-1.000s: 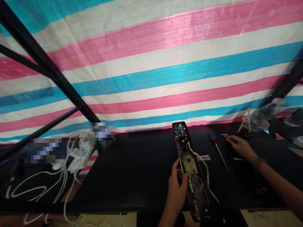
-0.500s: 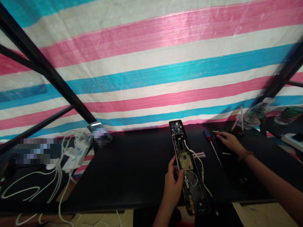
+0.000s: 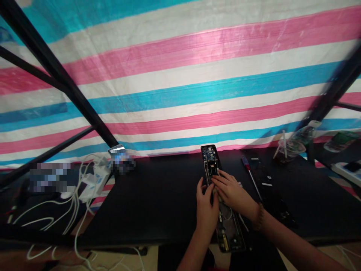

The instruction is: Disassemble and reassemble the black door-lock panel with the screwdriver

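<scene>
A long, narrow black electronic door lock housing (image 3: pixel 235 233) lies open-side up on the black table, its blue circuit board (image 3: pixel 209 154) showing at the far end. My left hand (image 3: pixel 207 207) grips its left edge around mid-length, thumb over the rim. Over the middle of the housing, my right hand (image 3: pixel 232 192) has its fingers closed together, with fingertips down among the inner parts beside the left thumb. Whatever those fingers hold is too small or hidden to tell. White wire (image 3: pixel 228 214) and a brass-coloured cylinder (image 3: pixel 225 241) show in the lower half.
A screwdriver (image 3: pixel 252 177) lies right of the housing, near small loose parts (image 3: pixel 267 184) and dark pieces (image 3: pixel 286 216). Farther right stand a clear plastic cup (image 3: pixel 290 148) and a bottle (image 3: pixel 307 131). White cables (image 3: pixel 76 203) and a power strip (image 3: pixel 94 184) are at left.
My right hand has moved left from the small parts beside the screwdriver to the middle of the housing. My left hand stays at the housing's left edge.
</scene>
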A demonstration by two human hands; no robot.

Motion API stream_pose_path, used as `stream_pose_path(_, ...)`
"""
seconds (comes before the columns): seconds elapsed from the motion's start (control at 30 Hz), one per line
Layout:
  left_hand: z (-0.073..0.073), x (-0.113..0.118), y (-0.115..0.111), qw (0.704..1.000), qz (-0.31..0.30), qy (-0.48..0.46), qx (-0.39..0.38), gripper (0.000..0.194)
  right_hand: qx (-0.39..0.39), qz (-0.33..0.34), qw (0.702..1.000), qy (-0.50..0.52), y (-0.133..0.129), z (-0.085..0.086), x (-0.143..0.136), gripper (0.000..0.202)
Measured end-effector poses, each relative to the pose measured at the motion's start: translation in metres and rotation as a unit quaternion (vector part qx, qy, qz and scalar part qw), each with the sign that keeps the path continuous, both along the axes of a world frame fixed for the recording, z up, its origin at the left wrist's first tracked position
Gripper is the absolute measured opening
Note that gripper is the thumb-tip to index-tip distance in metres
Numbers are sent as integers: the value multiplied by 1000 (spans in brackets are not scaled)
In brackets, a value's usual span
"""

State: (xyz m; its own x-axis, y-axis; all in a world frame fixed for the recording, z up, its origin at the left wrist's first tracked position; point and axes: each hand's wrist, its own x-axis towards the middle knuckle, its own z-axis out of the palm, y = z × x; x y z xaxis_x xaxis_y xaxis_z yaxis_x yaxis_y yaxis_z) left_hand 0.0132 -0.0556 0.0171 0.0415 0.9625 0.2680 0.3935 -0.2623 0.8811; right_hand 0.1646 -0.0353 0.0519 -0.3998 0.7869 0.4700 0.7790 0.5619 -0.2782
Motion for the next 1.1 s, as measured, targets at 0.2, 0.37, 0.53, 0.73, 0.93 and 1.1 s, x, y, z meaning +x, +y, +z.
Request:
stream_pose_path(0.2,10,-11,11,995,-6,85,47,25,10,-10,999,30,-4,-16,6,34)
stream_pose_path(0.37,15,-15,17,993,-41,100,54,29,16,-25,999,23,-15,-16,7,37)
stream_pose_path(0.53,11,-14,13,995,-52,74,47,36,5,-26,999,17,-9,-6,3,25)
stream_pose_path(0.73,-1,-18,3,997,-41,61,17,36,15,-15,999,29,-8,-5,1,28)
stream_pose_path(0.93,-3,-19,-1,996,-60,61,4,39,43,-28,991,121,-14,-9,3,25)
stream_pose_path(1.1,-1,-19,2,993,-58,104,18,43,16,-100,958,268,-18,-13,27,23)
